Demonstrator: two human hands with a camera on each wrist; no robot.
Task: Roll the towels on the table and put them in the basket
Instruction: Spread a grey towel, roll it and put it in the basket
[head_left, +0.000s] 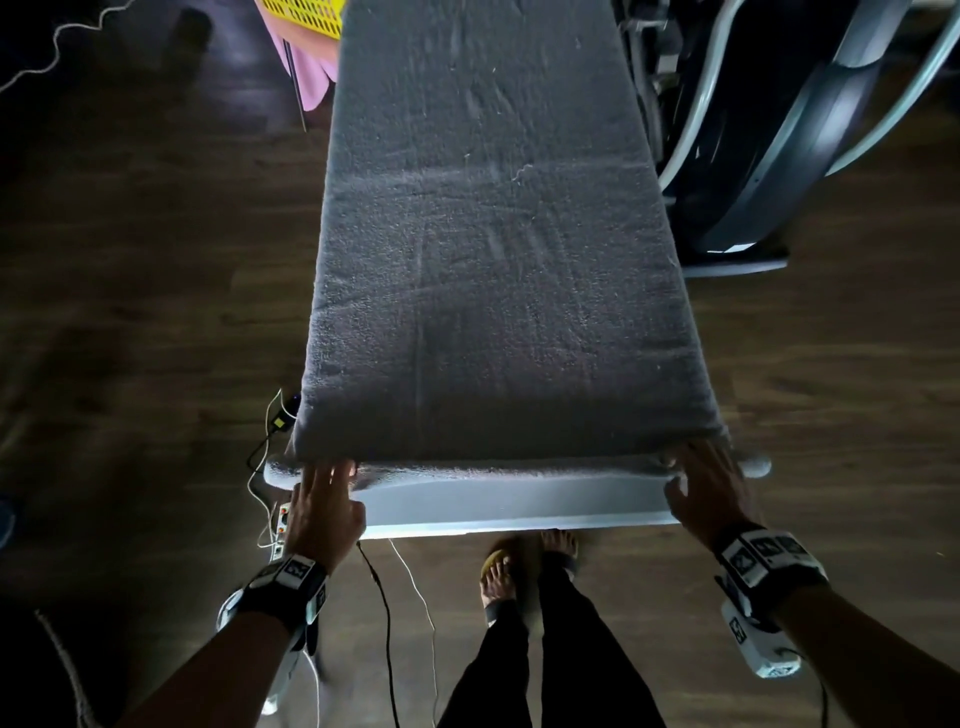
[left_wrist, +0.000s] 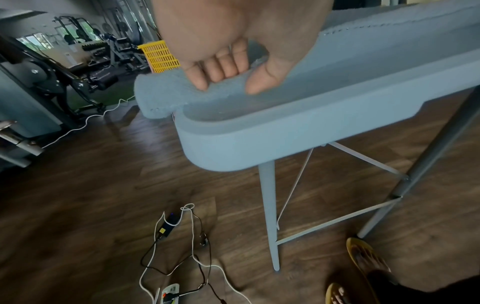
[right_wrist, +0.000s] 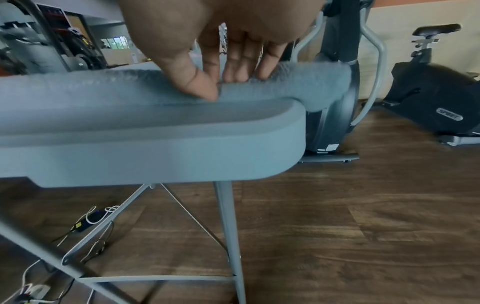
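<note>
Towel (head_left: 498, 249) edge: L hand (head_left: 324, 512), R hand (head_left: 709, 488)
</note>
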